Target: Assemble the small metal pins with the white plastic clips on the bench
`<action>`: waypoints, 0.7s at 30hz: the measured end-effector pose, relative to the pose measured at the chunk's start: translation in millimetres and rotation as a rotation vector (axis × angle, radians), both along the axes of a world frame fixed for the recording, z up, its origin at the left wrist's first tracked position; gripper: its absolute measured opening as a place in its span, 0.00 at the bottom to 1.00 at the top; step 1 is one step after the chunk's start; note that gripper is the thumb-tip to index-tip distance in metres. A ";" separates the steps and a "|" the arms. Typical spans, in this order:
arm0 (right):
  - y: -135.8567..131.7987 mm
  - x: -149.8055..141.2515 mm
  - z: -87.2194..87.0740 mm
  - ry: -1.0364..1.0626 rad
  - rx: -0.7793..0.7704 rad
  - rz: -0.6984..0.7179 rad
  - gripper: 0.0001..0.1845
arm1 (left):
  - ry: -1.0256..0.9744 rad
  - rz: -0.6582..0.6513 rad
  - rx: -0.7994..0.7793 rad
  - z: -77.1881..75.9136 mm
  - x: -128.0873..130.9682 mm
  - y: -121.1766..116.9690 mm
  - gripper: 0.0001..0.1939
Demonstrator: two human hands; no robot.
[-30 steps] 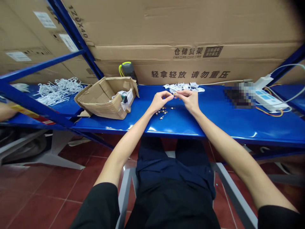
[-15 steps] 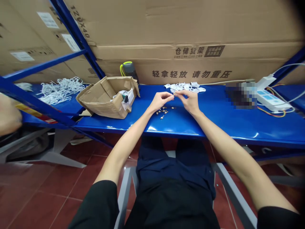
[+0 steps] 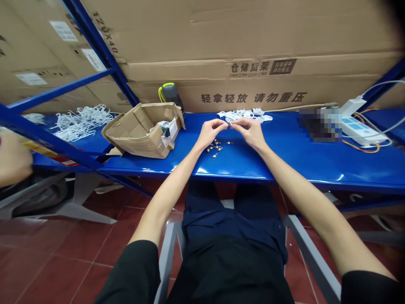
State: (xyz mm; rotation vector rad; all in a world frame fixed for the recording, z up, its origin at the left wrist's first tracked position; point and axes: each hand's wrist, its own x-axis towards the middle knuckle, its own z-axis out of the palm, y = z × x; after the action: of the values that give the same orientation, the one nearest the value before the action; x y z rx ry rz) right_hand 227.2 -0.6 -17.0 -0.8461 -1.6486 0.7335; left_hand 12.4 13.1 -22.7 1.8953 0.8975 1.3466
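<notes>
My left hand (image 3: 209, 131) and my right hand (image 3: 250, 130) meet fingertip to fingertip above the blue shelf top (image 3: 284, 156). Both are closed in a pinch on a tiny brass-coloured part (image 3: 230, 125), mostly covered by the fingers; its kind is too small to make out. Just below the left hand lie several small metal pieces with pale heads and thin shafts (image 3: 217, 147), loosely scattered. Behind the hands sits a pile of white plastic pieces (image 3: 242, 115), some with ring-shaped openings.
A torn cardboard box (image 3: 136, 141) with scraps in it stands left, a dark bottle (image 3: 171, 93) behind it. White wire-like pieces (image 3: 82, 120) pile up farther left. A power strip (image 3: 362, 133) with cables lies right. Another person's hand (image 3: 14, 158) shows at the left edge.
My fingertips have shifted slightly around the tiny part, with the hands still together. The other person's hand at the left edge has moved a little. The loose pieces lie as before.
</notes>
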 end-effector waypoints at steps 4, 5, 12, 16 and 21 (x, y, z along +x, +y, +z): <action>4.8 -0.1 -3.8 0.066 -0.101 0.032 0.23 | 0.029 0.035 0.035 0.5 0.3 -1.5 0.10; 5.7 0.3 -5.0 0.078 -0.121 0.035 0.24 | 0.051 0.046 0.038 0.6 0.5 -2.4 0.10; 5.3 4.9 -7.2 -0.044 -0.123 0.068 0.21 | 0.263 0.108 0.146 0.9 -1.2 -6.3 0.08; 7.5 7.2 -9.4 -0.156 -0.029 0.017 0.15 | 0.379 0.116 0.189 -0.2 -3.6 -4.5 0.06; 12.6 7.7 -16.2 -0.392 0.060 -0.049 0.08 | 0.556 0.092 0.205 1.0 -10.0 0.1 0.05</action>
State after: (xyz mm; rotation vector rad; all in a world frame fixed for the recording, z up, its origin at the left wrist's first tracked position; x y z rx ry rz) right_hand 234.9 12.0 -33.3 -1.0311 -1.9767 0.5012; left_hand 2.3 13.3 -21.6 2.4774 1.1565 0.9981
